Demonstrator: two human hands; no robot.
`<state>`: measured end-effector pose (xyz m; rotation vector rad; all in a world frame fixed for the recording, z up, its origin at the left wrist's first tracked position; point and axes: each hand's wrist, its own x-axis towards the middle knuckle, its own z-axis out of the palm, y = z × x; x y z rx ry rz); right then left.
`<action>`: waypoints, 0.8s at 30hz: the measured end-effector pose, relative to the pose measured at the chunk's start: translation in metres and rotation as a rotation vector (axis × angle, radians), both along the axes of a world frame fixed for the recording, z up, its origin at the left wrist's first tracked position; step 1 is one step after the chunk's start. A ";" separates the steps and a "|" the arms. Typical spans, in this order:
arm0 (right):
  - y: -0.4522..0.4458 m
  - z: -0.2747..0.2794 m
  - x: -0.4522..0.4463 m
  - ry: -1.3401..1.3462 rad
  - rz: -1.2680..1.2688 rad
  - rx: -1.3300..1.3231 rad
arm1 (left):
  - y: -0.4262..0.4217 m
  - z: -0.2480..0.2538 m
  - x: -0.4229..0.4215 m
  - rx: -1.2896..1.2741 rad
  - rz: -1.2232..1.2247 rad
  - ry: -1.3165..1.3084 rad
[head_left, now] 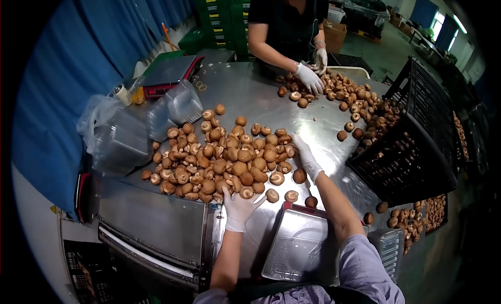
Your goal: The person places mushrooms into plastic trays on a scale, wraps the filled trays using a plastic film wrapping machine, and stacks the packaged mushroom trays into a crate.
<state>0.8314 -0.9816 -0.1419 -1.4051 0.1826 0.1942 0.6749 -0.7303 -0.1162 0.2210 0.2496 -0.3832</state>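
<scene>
A heap of brown mushrooms covers the middle of the metal table. At its near edge is my left hand in a white glove, fingers spread and touching the mushrooms, holding nothing. Against the heap's right side lies my right hand, also gloved, its fingers stretched out beside the outer mushrooms and not wrapped round any. A clear plastic tray rests on a red-edged scale close to my body. A few single mushrooms lie between the heap and that scale.
A black crate tilts on the right, with mushrooms spilling from it. Across the table, a person's gloved hands work in another mushroom pile. Stacked clear trays and a second scale stand at the left.
</scene>
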 end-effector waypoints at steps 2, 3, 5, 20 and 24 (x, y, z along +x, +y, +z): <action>0.011 0.013 0.000 -0.178 0.152 -0.230 | -0.002 0.002 0.009 0.003 -0.031 -0.017; 0.016 0.014 -0.002 -0.154 0.165 -0.140 | -0.004 0.000 0.011 0.049 -0.029 0.010; 0.033 0.044 -0.016 -0.129 0.222 -0.039 | -0.008 0.002 0.017 0.081 -0.030 0.026; 0.080 0.096 -0.041 -0.160 0.650 -0.917 | -0.026 -0.012 0.012 -0.071 0.077 0.078; 0.086 0.084 -0.031 -0.244 0.576 -0.945 | -0.034 -0.006 0.021 -0.071 0.135 0.205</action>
